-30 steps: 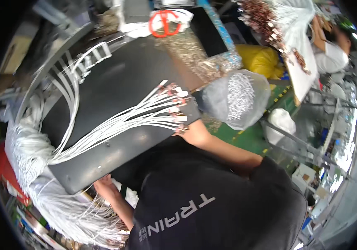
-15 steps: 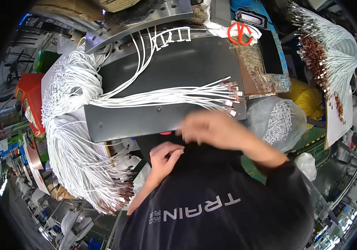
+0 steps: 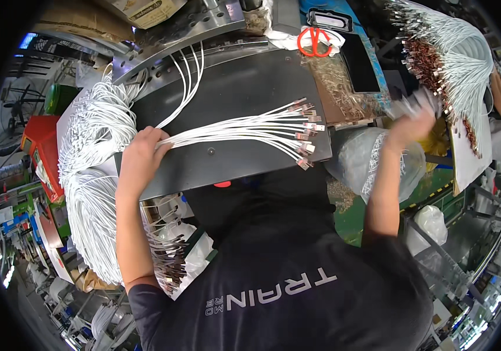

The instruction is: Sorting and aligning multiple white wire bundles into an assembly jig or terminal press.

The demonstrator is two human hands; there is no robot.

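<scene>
My left hand [image 3: 140,157] is wrapped round a bundle of white cables [image 3: 221,132] at the left part of a dark grey board [image 3: 244,82]. From there the cables fan out rightward to small connectors [image 3: 309,127] near the board's right edge. A few separate white cables [image 3: 191,82] curve up toward a perforated metal rail. Off to the right, my right hand [image 3: 409,127] is raised above a clear bag [image 3: 350,153] of small white pieces. Its fingers are smeared by motion, with a pale grey-white blur about them that I cannot make out.
Thick heaps of white cable [image 3: 90,216] hang at the left. Orange-handled scissors [image 3: 315,42] lie at the back, beside a black flat panel [image 3: 360,63]. Another cable heap [image 3: 467,64] lies far right, near another person's arm [image 3: 500,96]. The perforated metal rail [image 3: 174,35] runs along the back.
My left hand has moved up from the board's front and taken hold of the cables. My right hand has swung far right. A white ladder-like strip is gone from the board's back.
</scene>
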